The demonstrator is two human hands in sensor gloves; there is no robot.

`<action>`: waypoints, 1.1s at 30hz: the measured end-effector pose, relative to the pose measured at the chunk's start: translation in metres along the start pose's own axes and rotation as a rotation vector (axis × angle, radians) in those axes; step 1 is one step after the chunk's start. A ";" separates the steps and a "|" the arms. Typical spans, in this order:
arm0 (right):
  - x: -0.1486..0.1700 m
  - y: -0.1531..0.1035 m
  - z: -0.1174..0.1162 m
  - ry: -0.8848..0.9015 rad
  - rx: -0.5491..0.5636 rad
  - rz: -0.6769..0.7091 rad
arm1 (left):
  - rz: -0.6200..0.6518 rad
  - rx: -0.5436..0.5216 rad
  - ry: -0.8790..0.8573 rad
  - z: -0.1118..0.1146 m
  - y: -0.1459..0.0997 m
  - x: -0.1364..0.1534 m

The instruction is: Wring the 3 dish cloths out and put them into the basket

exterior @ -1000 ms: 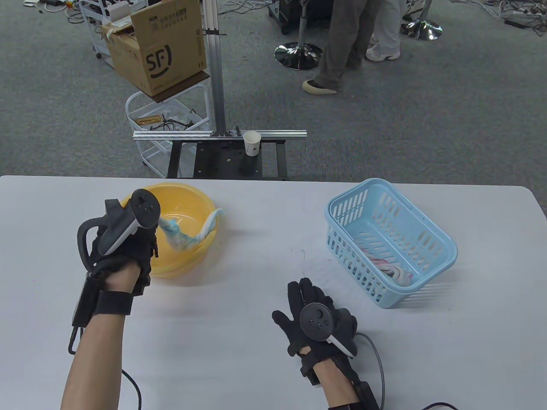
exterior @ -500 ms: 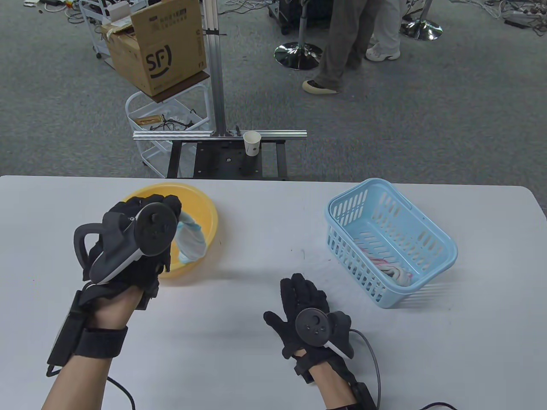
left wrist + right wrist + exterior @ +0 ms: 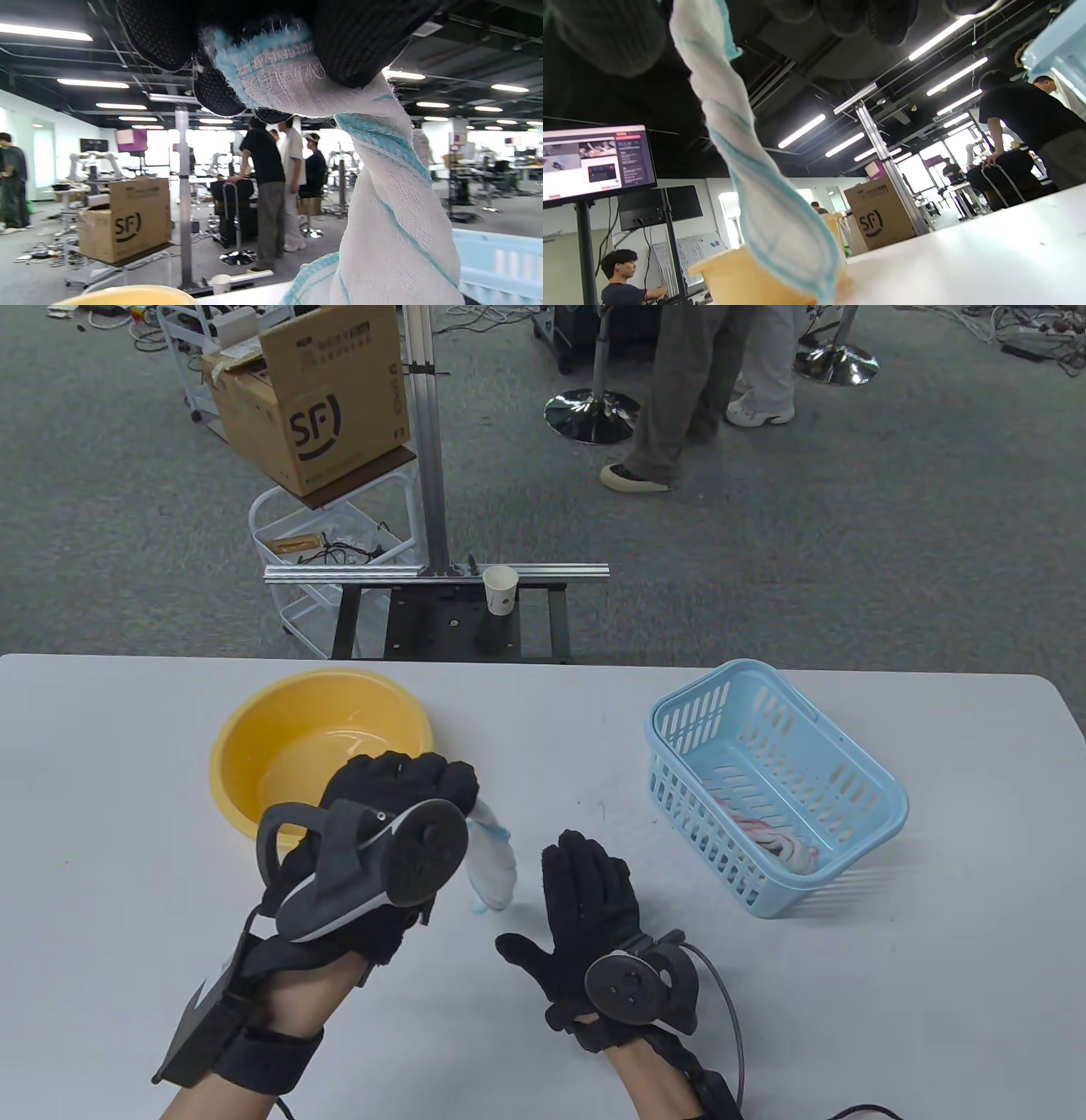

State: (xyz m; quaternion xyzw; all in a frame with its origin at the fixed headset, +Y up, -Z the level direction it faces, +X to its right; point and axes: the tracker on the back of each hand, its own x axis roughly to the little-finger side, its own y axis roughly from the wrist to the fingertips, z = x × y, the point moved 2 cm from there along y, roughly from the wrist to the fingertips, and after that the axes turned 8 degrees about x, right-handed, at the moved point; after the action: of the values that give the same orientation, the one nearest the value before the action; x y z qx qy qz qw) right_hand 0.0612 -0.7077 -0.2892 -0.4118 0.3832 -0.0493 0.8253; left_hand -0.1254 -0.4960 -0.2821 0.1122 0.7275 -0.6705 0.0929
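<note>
Your left hand [image 3: 399, 806] hides under its tracker in the table view; the left wrist view shows its fingers [image 3: 352, 46] curled round the top of a white-and-teal dish cloth [image 3: 494, 861]. The cloth is twisted into a rope, long axis near vertical, and hangs free above the table [image 3: 848, 984] between your two hands, just right of the yellow bowl [image 3: 254, 729]. Its lower tip is cut off in the left wrist view. Your right hand [image 3: 590, 899] is spread, fingers straight, just beside the cloth; contact is unclear. A pink-striped cloth [image 3: 780, 840] lies in the blue basket [image 3: 882, 806], partly hidden by the wall. Can't tell what the bowl holds.
</note>
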 end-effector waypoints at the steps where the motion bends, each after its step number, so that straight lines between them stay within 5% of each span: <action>1: 0.000 0.000 0.001 0.009 0.010 -0.001 | 0.015 0.004 -0.003 0.003 0.000 -0.005; 9: 0.015 -0.001 0.011 0.109 0.139 -0.106 | 0.124 0.024 -0.021 0.018 -0.009 -0.039; 17: 0.059 -0.011 0.022 0.325 0.300 -0.429 | 0.088 0.062 -0.048 0.042 -0.012 -0.021; 24: 0.081 -0.019 0.017 0.622 0.363 -0.647 | 0.016 0.161 -0.219 0.105 0.003 0.006; 33: 0.099 -0.029 -0.015 1.093 0.240 -0.868 | -0.073 0.364 -0.576 0.210 0.029 0.017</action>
State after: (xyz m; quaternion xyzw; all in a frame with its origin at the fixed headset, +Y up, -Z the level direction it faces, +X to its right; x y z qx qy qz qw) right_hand 0.1274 -0.7753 -0.3323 -0.3500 0.5358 -0.6152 0.4604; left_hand -0.1368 -0.7023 -0.3321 -0.0929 0.5432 -0.7965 0.2488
